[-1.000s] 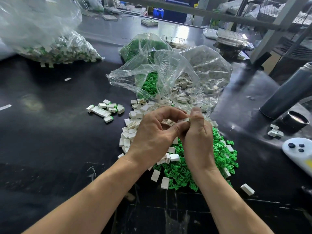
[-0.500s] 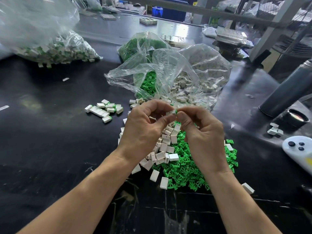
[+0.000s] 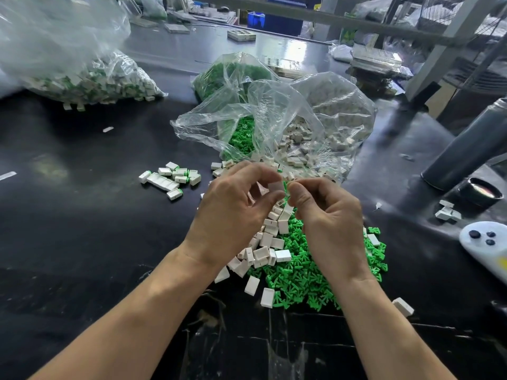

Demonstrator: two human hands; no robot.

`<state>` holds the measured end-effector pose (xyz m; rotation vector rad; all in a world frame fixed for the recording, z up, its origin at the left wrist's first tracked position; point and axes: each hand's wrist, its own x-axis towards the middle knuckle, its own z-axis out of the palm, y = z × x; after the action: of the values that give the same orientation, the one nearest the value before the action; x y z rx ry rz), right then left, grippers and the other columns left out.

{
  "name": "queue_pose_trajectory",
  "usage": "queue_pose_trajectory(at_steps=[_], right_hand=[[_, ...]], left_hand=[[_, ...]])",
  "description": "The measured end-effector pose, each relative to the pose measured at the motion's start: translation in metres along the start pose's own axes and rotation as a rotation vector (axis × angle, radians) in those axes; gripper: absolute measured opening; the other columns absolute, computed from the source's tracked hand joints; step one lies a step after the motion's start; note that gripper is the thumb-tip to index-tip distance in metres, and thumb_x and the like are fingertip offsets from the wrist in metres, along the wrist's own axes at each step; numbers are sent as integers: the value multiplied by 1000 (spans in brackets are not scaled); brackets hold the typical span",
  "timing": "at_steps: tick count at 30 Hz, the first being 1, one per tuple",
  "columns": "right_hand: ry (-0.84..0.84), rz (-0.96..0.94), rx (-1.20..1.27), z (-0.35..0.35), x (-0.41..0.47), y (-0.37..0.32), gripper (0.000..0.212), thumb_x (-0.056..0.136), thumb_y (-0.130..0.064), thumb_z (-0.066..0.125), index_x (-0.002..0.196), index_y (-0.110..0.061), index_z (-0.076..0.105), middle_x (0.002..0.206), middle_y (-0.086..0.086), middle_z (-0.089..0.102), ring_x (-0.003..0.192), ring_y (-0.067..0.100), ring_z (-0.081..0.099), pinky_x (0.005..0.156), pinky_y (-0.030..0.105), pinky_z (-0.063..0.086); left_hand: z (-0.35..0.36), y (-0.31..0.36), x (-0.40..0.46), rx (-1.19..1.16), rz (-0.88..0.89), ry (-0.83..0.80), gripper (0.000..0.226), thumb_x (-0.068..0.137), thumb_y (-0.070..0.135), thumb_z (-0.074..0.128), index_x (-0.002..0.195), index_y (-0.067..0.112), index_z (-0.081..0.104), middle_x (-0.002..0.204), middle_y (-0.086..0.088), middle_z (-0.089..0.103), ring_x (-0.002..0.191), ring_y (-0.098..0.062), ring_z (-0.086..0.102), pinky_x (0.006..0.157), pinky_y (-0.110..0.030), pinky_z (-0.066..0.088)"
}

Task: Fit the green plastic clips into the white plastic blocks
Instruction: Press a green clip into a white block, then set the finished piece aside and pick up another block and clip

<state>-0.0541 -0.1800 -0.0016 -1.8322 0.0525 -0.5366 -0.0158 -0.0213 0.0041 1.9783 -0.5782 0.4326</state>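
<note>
Left hand [image 3: 233,215] is raised above the table [image 3: 82,229], fingers curled, pinching a white block [image 3: 275,187] between thumb and forefinger. Right hand [image 3: 329,215] is level with it, fingers curled, pinching a green clip [image 3: 286,185] at the fingertips. Clip sits directly beside the block, at its right edge; whether it is already seated in the block cannot be told, since the fingers cover the joint.

Under the hands: a loose heap of white blocks [image 3: 270,242] to the left, touching and partly overlapping a heap of green clips [image 3: 299,272] to the right. A few stray blocks lie at the near edge of the heaps.

Left of the hands, apart from the heaps: a small cluster of assembled blocks [image 3: 171,178] showing green at their ends.

Behind the hands: an open clear bag [image 3: 274,113] spilling both green clips and white blocks towards the heaps. A second bag [image 3: 76,69], far left, holds white-and-green pieces.

Right side: a grey cylinder [image 3: 466,149] lying tilted, a black round cap [image 3: 482,190] beside it, a few white blocks [image 3: 447,212] near the cap, and a white controller [image 3: 485,245] with dark buttons at the frame edge.
</note>
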Motion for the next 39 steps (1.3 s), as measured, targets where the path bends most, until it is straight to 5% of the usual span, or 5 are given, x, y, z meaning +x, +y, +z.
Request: queue_pose_trajectory(at_steps=[5, 11, 19, 28, 39], right_hand=[[51, 53, -68, -5, 5, 6, 7, 98, -30, 71, 94, -26, 75, 81, -12, 74, 73, 0, 66, 62, 9, 47], [36, 78, -112, -6, 5, 8, 8, 98, -32, 71, 94, -26, 75, 83, -10, 74, 74, 1, 66, 61, 9, 47], [54, 87, -146, -8, 7, 7, 10, 98, -32, 71, 93, -25, 75, 82, -8, 73, 74, 2, 66, 62, 8, 47], [42, 96, -174, -8, 7, 6, 10, 98, -32, 70, 93, -25, 75, 84, -8, 73, 76, 2, 66, 62, 6, 46], [116, 110, -315, -22, 14, 9, 15, 98, -37, 69, 87, -28, 74, 68, -22, 68, 65, -4, 61, 57, 11, 43]], left_hand=[[-8, -16, 6, 168, -103, 33, 20, 91, 31, 75, 109, 23, 73, 103, 14, 61, 80, 2, 59, 77, -13, 53], [-28, -42, 15, 464, -280, 148, 19, 95, 28, 72, 111, 18, 72, 100, -1, 66, 88, -21, 66, 82, -38, 58], [-44, -66, 21, 841, -548, 49, 14, 94, 23, 64, 105, 22, 72, 112, -10, 65, 110, -34, 58, 96, -46, 41], [-30, -63, 21, 651, -346, 101, 12, 97, 26, 68, 105, 22, 76, 102, -6, 62, 103, -30, 58, 95, -47, 40], [-24, -55, 19, 512, -390, -35, 21, 97, 29, 70, 115, 20, 74, 110, -3, 71, 105, -24, 64, 98, -47, 53]])
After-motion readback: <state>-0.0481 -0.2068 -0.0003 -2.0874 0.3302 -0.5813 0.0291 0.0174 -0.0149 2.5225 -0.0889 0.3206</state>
